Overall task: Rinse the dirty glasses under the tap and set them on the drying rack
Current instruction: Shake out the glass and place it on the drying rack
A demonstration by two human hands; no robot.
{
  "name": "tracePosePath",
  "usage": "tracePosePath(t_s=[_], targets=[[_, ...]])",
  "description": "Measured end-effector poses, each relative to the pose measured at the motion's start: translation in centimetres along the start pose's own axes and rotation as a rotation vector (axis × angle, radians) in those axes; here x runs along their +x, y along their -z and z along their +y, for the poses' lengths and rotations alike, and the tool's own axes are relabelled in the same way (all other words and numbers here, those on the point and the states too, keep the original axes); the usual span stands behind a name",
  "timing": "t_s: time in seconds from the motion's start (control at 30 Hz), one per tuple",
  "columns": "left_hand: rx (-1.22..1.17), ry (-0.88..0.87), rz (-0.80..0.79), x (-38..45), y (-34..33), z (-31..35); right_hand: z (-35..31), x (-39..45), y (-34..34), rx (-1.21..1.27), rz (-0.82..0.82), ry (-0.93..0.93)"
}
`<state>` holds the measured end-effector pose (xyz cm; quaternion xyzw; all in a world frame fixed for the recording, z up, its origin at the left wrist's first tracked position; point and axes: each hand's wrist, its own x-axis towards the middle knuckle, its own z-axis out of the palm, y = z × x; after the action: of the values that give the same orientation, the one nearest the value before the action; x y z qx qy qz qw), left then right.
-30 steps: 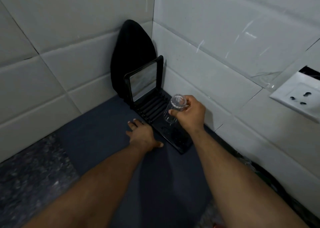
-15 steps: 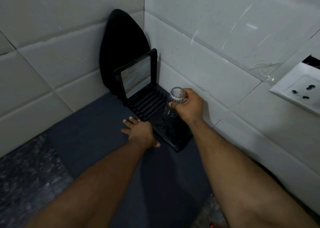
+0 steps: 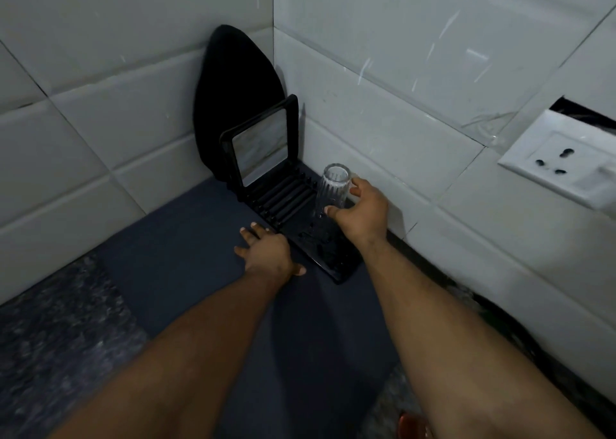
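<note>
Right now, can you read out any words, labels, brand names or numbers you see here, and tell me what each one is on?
None: no readable text in this view.
The glass in the right hand is ribbed and clear, with no label visible.
The black drying rack shows no brand mark.
The wall socket has only holes and a switch, no legible print.
The black-framed panel standing on the rack shows only a reflection.
</note>
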<state>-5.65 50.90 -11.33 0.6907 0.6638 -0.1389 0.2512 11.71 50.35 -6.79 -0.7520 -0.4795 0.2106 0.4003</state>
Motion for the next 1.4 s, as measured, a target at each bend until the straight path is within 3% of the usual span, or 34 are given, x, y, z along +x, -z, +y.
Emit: tracePosePath(t_s=[0.2, 0.37, 0.5, 0.7, 0.97, 1.1, 1.4], targets=[[0.052, -0.127, 0.163, -4.5, -2.7, 0.1, -0.5, -4.7, 2.9, -0.024, -0.051, -0.044], [-0.138, -0.346, 0.046, -11.0, -3.0, 0.3, -0.4, -10.2, 7.2, -0.105, -0.092, -0.053], [-0.145, -0.408, 0.05, -17.7, -3.6, 0.5, -1.0, -15.6, 11.0, -0.177, -0.176, -0.026], [-0.186, -0.411, 0.054, -28.8, -7.4, 1.0, -0.4, -25.6, 17.5, -0.257, -0.33, 0.049], [-0.171, -0.386, 0.079, -39.3, -14.7, -0.8, 2.5, -38.2, 22.4, -0.33, -0.29, 0.028], [-0.131, -0.384, 0.045, -41.5, -18.3, -0.8, 4.2, -42.3, 22.5, -0.466, -0.261, -0.002], [0.072, -0.371, 0.071, -40.6, -22.2, -0.8, 7.1, -44.2, 18.6, -0.407, -0.217, -0.115]])
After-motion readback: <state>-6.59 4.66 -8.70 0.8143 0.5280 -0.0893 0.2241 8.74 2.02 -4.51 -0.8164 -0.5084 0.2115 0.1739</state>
